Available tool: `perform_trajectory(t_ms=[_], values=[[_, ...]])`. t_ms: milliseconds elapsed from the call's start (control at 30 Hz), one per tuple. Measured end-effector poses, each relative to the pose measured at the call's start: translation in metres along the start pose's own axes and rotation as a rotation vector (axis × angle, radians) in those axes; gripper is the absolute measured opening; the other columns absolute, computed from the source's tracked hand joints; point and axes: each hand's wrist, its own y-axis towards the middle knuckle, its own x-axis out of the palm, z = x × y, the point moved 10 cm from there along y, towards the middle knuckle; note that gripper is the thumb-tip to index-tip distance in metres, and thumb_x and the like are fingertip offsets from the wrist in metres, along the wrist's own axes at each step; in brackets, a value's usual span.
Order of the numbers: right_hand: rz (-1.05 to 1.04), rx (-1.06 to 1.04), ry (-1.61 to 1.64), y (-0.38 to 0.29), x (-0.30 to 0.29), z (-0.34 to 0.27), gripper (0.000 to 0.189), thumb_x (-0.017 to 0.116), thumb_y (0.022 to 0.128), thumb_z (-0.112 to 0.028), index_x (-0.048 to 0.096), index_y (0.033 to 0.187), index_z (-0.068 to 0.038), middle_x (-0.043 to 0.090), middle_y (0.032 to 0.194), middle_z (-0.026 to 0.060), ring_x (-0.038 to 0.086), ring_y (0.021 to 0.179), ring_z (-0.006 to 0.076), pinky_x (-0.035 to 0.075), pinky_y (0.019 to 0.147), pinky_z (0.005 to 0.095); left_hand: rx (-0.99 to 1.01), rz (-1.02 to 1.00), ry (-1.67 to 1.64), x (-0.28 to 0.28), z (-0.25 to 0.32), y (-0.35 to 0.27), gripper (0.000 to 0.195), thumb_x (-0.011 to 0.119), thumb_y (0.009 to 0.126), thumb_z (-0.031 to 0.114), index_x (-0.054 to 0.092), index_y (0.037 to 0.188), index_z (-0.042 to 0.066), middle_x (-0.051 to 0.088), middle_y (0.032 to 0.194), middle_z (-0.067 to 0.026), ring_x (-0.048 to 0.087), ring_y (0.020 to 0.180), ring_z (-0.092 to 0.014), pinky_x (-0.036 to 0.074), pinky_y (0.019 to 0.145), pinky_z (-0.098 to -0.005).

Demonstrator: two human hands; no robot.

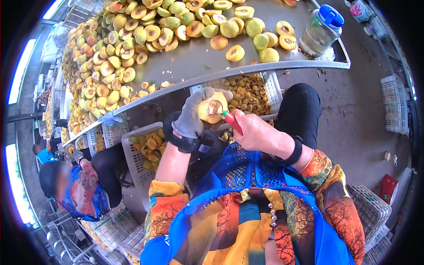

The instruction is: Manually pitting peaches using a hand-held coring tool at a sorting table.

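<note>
My left hand (192,112), in a grey glove, holds a halved yellow peach (204,114) with its cut face turned up. In my bare right hand (253,131) is the red handle of a pitting tool (233,122) with a green collar. Its curved metal loop sits at the pit hollow in the middle of the peach half. Just beyond my hands, below the table edge, a white plastic crate (273,91) holds many small brown pits and scraps (248,94). Another white crate (137,172) with peach halves (152,147) stands left of my left forearm.
A metal table (185,66) with a raised rim carries a large heap of peach halves (132,43). A blue-lidded plastic jar (319,33) stands at its right corner. To the left sits a co-worker (87,185). Stacked crates (369,205) stand at lower right.
</note>
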Motion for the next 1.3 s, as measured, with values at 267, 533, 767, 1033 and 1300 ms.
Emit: perform_trajectory(t_ms=[267, 533, 767, 1033, 1300], values=[[0.172, 0.112, -0.038, 0.005, -0.005, 0.009, 0.019, 0.055, 0.080, -0.007, 0.041, 0.088, 0.002, 0.054, 0.062, 0.0261, 0.056, 0.065, 0.0447, 0.043, 0.054, 0.0474, 0.068, 0.107, -0.148, 0.013, -0.009, 0.005, 0.049, 0.045, 0.089, 0.041, 0.054, 0.110, -0.003, 0.063, 0.081, -0.0098, 0.061, 0.069, -0.021, 0.050, 0.064, -0.0312], [0.238, 0.166, -0.019, -0.002, -0.007, 0.014, 0.019, 0.055, 0.080, -0.006, 0.040, 0.088, 0.002, 0.055, 0.063, 0.0264, 0.057, 0.066, 0.0452, 0.043, 0.056, 0.0487, 0.327, 0.266, -0.202, 0.003, -0.007, -0.002, 0.049, 0.048, 0.089, 0.039, 0.048, 0.117, -0.001, 0.058, 0.092, -0.0107, 0.059, 0.076, -0.022, 0.049, 0.069, -0.0328], [0.170, 0.151, -0.076, -0.005, -0.005, 0.011, 0.018, 0.054, 0.078, -0.003, 0.040, 0.087, 0.003, 0.054, 0.062, 0.0265, 0.057, 0.066, 0.0445, 0.043, 0.055, 0.0475, 0.238, 0.171, -0.172, 0.010, -0.010, -0.001, 0.047, 0.047, 0.089, 0.036, 0.051, 0.113, -0.003, 0.060, 0.089, -0.0105, 0.059, 0.076, -0.022, 0.049, 0.072, -0.0326], [-0.099, 0.047, 0.116, -0.006, 0.010, 0.011, 0.012, 0.052, 0.075, -0.004, 0.045, 0.083, 0.002, 0.054, 0.063, 0.0205, 0.058, 0.062, 0.0371, 0.044, 0.056, 0.0384, -0.261, -0.283, 0.001, 0.015, -0.026, 0.010, 0.044, 0.050, 0.084, 0.034, 0.060, 0.101, -0.006, 0.064, 0.095, -0.0175, 0.062, 0.088, -0.022, 0.049, 0.081, -0.0313], [-0.017, 0.301, 0.345, -0.003, 0.014, 0.024, 0.011, 0.052, 0.075, -0.007, 0.048, 0.082, 0.001, 0.055, 0.064, 0.0161, 0.060, 0.063, 0.0262, 0.046, 0.058, 0.0377, 0.155, 0.224, -0.044, 0.009, 0.010, -0.008, 0.046, 0.047, 0.090, 0.040, 0.053, 0.112, 0.000, 0.062, 0.094, -0.0127, 0.061, 0.082, -0.022, 0.052, 0.067, -0.0332]])
